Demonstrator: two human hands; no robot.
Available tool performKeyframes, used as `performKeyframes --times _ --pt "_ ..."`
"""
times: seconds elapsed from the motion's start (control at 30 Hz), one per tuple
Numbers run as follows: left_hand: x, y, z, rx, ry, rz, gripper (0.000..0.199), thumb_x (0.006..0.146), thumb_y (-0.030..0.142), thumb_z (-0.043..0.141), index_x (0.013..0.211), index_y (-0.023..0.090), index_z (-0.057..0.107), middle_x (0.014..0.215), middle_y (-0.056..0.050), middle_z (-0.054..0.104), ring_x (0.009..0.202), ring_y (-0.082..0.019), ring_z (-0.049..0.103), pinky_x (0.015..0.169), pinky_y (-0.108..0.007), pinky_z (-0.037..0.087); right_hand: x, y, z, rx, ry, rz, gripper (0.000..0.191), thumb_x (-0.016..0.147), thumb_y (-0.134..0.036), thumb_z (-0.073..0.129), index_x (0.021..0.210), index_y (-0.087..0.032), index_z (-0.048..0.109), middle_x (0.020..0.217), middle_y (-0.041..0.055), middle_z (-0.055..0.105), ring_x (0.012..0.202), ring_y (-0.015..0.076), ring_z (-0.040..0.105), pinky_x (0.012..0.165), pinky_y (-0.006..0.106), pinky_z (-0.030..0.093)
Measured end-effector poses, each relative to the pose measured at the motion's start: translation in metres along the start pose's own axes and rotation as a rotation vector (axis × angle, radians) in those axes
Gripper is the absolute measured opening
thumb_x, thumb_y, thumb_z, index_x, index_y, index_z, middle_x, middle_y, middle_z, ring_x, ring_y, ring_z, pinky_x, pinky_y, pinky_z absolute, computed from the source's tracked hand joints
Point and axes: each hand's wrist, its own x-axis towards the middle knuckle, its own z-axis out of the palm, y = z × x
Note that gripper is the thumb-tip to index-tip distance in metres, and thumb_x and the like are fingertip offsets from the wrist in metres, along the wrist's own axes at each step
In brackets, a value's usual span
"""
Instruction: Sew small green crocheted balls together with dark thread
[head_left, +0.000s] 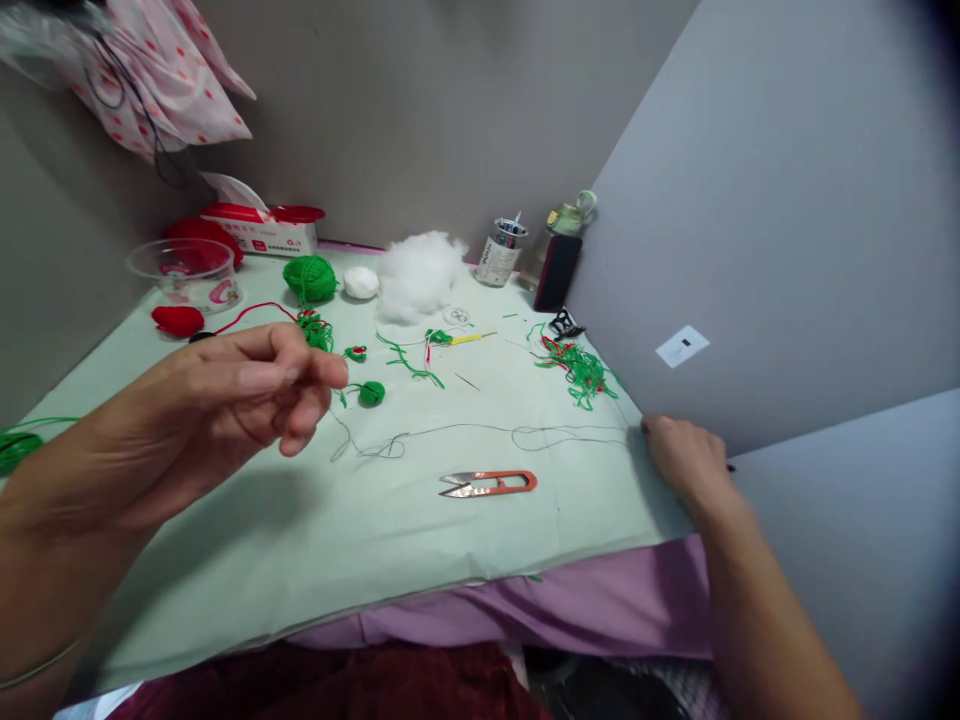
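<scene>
My left hand (247, 390) is raised over the left side of the table, its fingers curled and the thumb near the index finger. Whether anything thin is between them I cannot make out. At the table's right edge, by the wall, my right hand (686, 455) is closed on a dark thin thread (465, 427). The thread runs leftward in loose loops across the cloth. Below it lie orange-handled thread snips (487, 484), blades apart. Small green crocheted ball (371, 393) sits just beyond my left fingertips. A needle (467, 382) lies near the middle.
Behind are a green yarn ball (310, 278), white stuffing (421, 275), a yellow crochet hook (472, 338), and a pen cup (501, 252). A phone (558, 273) leans on a bottle (566, 218). Yarn scraps (581, 372) lie right; a clear tub (184, 275) stands left.
</scene>
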Motion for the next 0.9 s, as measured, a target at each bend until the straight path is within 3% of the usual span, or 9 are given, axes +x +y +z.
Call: performKeyframes --times 0.07,0.17,0.27,0.37,0.47,0.57,0.63,0.77,0.9 --pt "0.001 0.004 0.009 -0.057 -0.034 -0.011 0.016 0.074 0.030 0.067 0.069 0.020 0.056 0.081 0.000 0.065 0.064 -0.013 0.055 0.057 -0.027 0.047 0.004 -0.004 -0.004 0.004 -0.010 -0.006 0.029 0.089 -0.016 0.045 0.070 -0.018 0.067 0.077 0.0187 0.067 0.060 0.0214 0.058 0.059 0.034 0.028" --pt "0.006 0.008 0.024 -0.123 -0.067 0.000 0.017 0.077 0.029 0.068 0.070 0.021 0.056 0.078 0.000 0.061 0.065 -0.013 0.055 0.058 -0.027 0.048 0.008 -0.014 -0.025 0.055 0.036 0.024 0.024 0.090 -0.024 0.048 0.077 -0.018 0.066 0.088 0.0161 0.067 0.061 0.0173 0.053 0.059 0.034 0.027" --pt "0.016 0.008 0.038 -0.155 -0.072 -0.005 0.014 0.081 0.029 0.067 0.073 0.020 0.059 0.082 -0.001 0.062 0.069 -0.012 0.057 0.063 -0.026 0.051 0.009 -0.040 -0.059 0.382 0.054 -0.034 0.015 0.088 -0.027 0.053 0.087 -0.018 0.065 0.070 0.0068 0.062 0.057 0.0138 0.048 0.059 0.030 0.033" --pt "0.028 0.005 0.050 -0.138 -0.127 -0.003 0.013 0.082 0.028 0.065 0.075 0.019 0.059 0.084 -0.002 0.063 0.072 -0.013 0.059 0.069 -0.027 0.054 0.008 -0.083 -0.094 0.974 -0.153 -0.290 0.015 0.089 -0.031 0.055 0.088 -0.017 0.062 0.072 0.0040 0.066 0.050 0.0083 0.044 0.050 0.024 0.034" --pt "0.039 -0.002 0.059 -0.174 -0.197 -0.004 0.014 0.084 0.028 0.065 0.076 0.017 0.062 0.084 -0.003 0.065 0.074 -0.014 0.061 0.073 -0.028 0.055 0.011 -0.134 -0.114 1.242 -0.366 -0.458 0.017 0.084 -0.033 0.067 0.083 -0.017 0.063 0.063 0.0011 0.064 0.045 0.0062 0.041 0.042 0.021 0.028" --pt "0.050 -0.015 0.061 -0.305 -0.227 -0.027 0.011 0.084 0.023 0.066 0.078 0.014 0.066 0.085 -0.003 0.067 0.076 -0.013 0.065 0.078 -0.028 0.057 0.024 -0.179 -0.111 1.466 -0.595 -0.555 0.016 0.085 -0.031 0.067 0.082 -0.016 0.062 0.063 0.0018 0.068 0.038 0.0036 0.036 0.039 0.021 0.023" --pt "0.056 -0.025 0.059 -0.388 -0.202 -0.044 0.010 0.085 0.020 0.066 0.080 0.013 0.069 0.088 -0.004 0.071 0.080 -0.014 0.069 0.085 -0.029 0.057 0.036 -0.203 -0.100 1.625 -0.687 -0.525 0.016 0.083 -0.030 0.068 0.082 -0.016 0.061 0.064 0.0020 0.069 0.035 0.0020 0.033 0.038 0.021 0.018" --pt "0.060 -0.042 0.052 -0.461 -0.127 -0.049 0.009 0.084 0.017 0.067 0.079 0.012 0.070 0.093 -0.008 0.075 0.091 -0.018 0.072 0.099 -0.035 0.054 0.050 -0.231 -0.073 1.841 -0.710 -0.369 0.022 0.076 -0.031 0.074 0.081 -0.015 0.059 0.067 0.0005 0.070 0.035 0.0001 0.028 0.038 0.021 0.013" --pt "0.061 -0.051 0.049 -0.465 -0.105 -0.045 0.006 0.082 0.015 0.070 0.077 0.012 0.071 0.094 -0.009 0.076 0.092 -0.018 0.072 0.103 -0.036 0.052 0.045 -0.239 -0.058 1.896 -0.693 -0.343 0.023 0.075 -0.032 0.075 0.082 -0.016 0.060 0.066 0.0000 0.070 0.035 0.0000 0.027 0.039 0.020 0.013"
